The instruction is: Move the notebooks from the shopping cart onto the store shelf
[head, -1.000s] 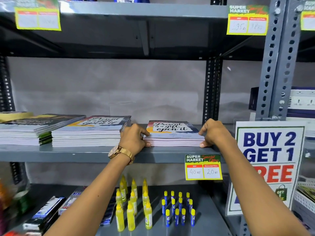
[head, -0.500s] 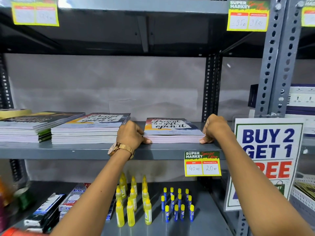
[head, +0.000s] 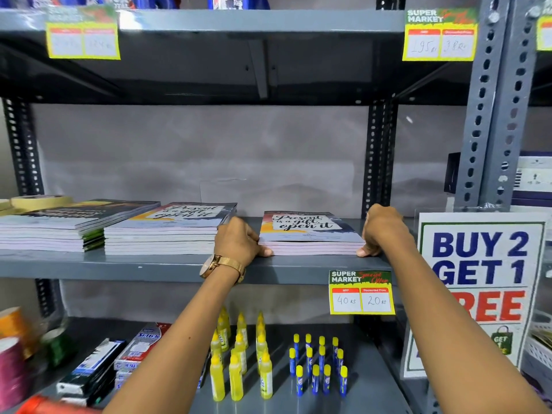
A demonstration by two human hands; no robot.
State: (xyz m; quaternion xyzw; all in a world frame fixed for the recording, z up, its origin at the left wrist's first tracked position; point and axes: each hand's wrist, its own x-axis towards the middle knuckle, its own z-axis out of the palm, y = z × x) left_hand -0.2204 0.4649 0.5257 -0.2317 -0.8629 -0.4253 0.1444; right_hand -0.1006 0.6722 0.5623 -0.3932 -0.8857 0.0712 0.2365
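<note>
A short stack of notebooks (head: 304, 231) with a "Present is a gift, open it" cover lies flat on the grey middle shelf (head: 167, 268). My left hand (head: 239, 242), with a gold watch on its wrist, is curled against the stack's left side. My right hand (head: 380, 230) is curled against the right side, thumb at the bottom corner. Both hands press the stack between them. To the left lie a taller stack of the same notebooks (head: 170, 230) and a dark-covered stack (head: 59, 227). The shopping cart is out of view.
A "Buy 2 Get 1 Free" sign (head: 481, 282) stands right of my right arm by the perforated upright (head: 490, 115). A price tag (head: 361, 292) hangs off the shelf edge. Below stand yellow glue bottles (head: 239, 360), blue glue sticks (head: 318, 366) and boxed goods (head: 98, 369).
Both hands stay at the sides of the small stack, which sits slightly further back on the shelf. The view has shifted a little.
</note>
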